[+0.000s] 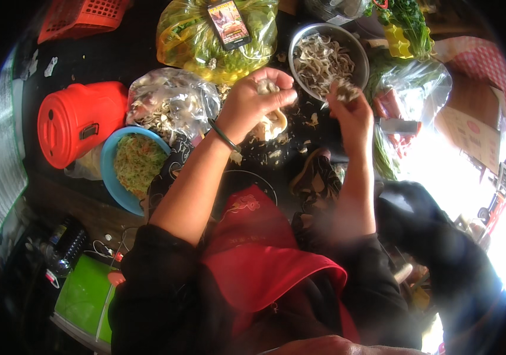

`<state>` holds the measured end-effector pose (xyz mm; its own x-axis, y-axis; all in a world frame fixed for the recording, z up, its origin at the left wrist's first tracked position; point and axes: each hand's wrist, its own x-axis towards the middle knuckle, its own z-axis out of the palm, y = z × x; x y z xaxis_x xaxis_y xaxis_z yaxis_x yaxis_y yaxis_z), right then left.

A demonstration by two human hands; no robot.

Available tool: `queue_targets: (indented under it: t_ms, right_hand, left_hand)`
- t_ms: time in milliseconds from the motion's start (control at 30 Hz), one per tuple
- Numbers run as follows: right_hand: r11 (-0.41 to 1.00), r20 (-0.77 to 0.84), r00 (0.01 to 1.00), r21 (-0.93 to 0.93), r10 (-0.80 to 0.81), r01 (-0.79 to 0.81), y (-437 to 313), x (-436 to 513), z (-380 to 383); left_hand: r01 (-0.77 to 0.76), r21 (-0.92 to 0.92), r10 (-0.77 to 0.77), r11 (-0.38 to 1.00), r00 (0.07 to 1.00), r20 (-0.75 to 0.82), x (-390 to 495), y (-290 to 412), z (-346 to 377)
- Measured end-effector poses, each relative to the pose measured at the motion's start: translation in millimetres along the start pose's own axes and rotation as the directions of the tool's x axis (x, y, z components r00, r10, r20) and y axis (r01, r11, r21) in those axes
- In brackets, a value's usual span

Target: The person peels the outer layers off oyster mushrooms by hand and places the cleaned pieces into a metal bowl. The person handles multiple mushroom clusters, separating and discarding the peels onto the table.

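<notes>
My left hand is closed around a piece of pale mushroom, raised over the dark floor in front of me. Torn strips of mushroom are pinched in my right hand, at the near rim of a steel bowl. Inside that bowl lies a heap of shredded grey-white mushroom. Below my left hand sits a larger pale mushroom clump, partly hidden by the wrist, with small scraps strewn around it. A clear plastic bag with more mushrooms stands left of my left hand.
A phone rests on a yellow bag of greens. Leftward are a red lidded bucket and a blue basin of shredded vegetables. On the right, a cleaver lies by bagged vegetables. A person's dark-clothed leg is close by.
</notes>
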<state>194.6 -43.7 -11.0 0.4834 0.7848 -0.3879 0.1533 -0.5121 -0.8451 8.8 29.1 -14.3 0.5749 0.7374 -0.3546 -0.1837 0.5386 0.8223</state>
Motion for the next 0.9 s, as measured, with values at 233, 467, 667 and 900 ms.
queue_targets:
  t_ms: [233,467,667,900]
  right_hand:
    - [0.984,-0.090,0.988,-0.138,-0.127,0.114,19.8,21.6,-7.0]
    - [0.981,0.280,0.944,-0.031,-0.176,0.192,-26.8,-34.7,39.4]
    - [0.915,0.339,0.940,0.362,0.046,-0.176,-30.1,-35.2,43.4]
    - [0.885,0.241,0.971,0.451,0.006,-0.117,-17.0,-33.6,44.5]
  left_hand:
    - [0.078,-0.460,-0.165,0.884,0.974,-0.152,2.6,-2.6,-10.1]
    - [-0.033,-0.439,-0.102,0.898,0.954,-0.281,3.3,-3.6,-3.7]
    - [-0.123,-0.097,0.104,0.988,0.978,-0.180,-1.4,-4.1,8.2]
    - [-0.293,0.293,0.310,0.910,0.951,-0.013,-1.6,-6.6,13.7]
